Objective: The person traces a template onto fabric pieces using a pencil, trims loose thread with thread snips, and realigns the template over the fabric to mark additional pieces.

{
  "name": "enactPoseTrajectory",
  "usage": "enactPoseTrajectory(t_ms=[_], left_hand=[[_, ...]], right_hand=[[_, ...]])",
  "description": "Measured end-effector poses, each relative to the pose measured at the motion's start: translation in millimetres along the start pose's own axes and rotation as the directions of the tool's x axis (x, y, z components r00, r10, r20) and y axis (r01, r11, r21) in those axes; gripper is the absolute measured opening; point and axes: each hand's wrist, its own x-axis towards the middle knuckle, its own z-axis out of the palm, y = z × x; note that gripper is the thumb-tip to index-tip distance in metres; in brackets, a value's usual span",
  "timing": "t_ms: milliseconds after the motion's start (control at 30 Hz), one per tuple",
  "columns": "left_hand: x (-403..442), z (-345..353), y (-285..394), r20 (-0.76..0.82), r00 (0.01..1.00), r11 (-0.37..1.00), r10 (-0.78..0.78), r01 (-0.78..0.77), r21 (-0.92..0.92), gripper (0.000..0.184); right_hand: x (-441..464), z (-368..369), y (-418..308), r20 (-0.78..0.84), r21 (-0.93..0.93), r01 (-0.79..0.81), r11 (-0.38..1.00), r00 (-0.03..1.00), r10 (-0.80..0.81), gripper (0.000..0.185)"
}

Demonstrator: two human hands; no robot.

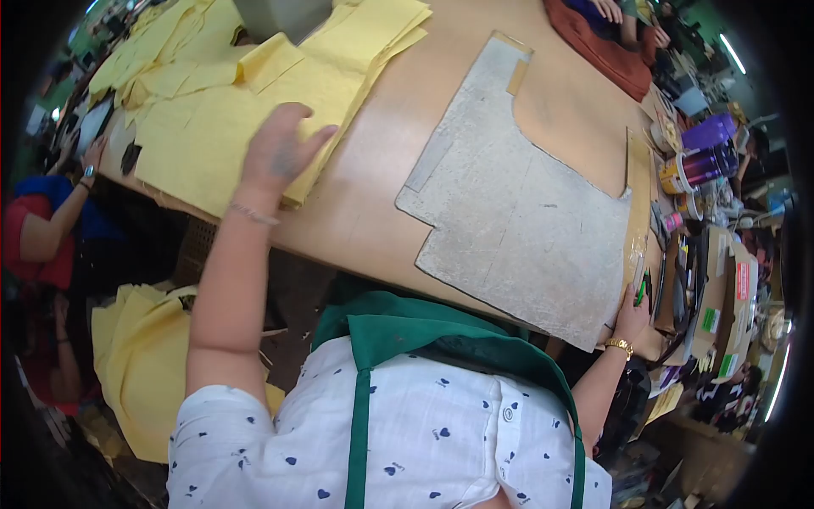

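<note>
A stack of yellow fabric pieces (195, 127) lies on the left of the table. My left hand (284, 144) is over its right edge, thumb and fingers apart; whether it touches the cloth I cannot tell. In the middle lies a flat grey pattern template (526, 204) with a curved cut-out and brown tape on its edges. My right hand (632, 316), near the template's lower right corner, is closed around a slim green pen-like tool (642, 287). The fingers of that hand are partly hidden.
More yellow cloth (140, 365) hangs below the table at left. Cups (678, 174), a purple container (708, 131), and cardboard boxes (721, 288) crowd the right side. A grey object (284, 13) sits on the fabric. Other people work at left and across the table, by rust-coloured cloth (606, 51).
</note>
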Motion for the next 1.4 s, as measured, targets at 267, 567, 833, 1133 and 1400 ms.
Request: enactPoseTrajectory(t_ms=[267, 567, 833, 1133, 1400], left_hand=[[21.9, 28.6, 14.5, 0.236, 0.946, 0.964, -0.222, 0.178, 0.196, 0.035], [20.9, 22.8, 3.7, 0.266, 0.952, 0.988, -0.154, 0.139, 0.073, 0.038], [20.0, 17.9, 0.5, 0.317, 0.937, 0.987, -0.149, 0.162, -0.015, 0.038], [5.7, 24.6, -26.0, 0.345, 0.850, 0.695, -0.398, 0.525, -0.491, 0.033], [15.6, 15.9, 0.5, 0.268, 0.923, 0.939, -0.278, 0.320, -0.128, 0.036]], right_hand=[[0.8, -3.5, -4.7, 0.029, 0.038, -0.062, 0.997, 0.998, 0.061, 0.040], [2.9, -0.6, -0.1, 0.043, 0.021, -0.091, 0.996, 0.995, 0.090, 0.041], [2.6, -0.4, 1.2, 0.015, -0.012, -0.045, 0.999, 0.999, 0.045, 0.041], [2.1, 0.0, -0.3, 0.018, 0.006, -0.039, 0.999, 0.999, 0.039, 0.041], [1.2, -0.9, -1.6, 0.008, -0.007, -0.036, 0.999, 0.999, 0.036, 0.042]])
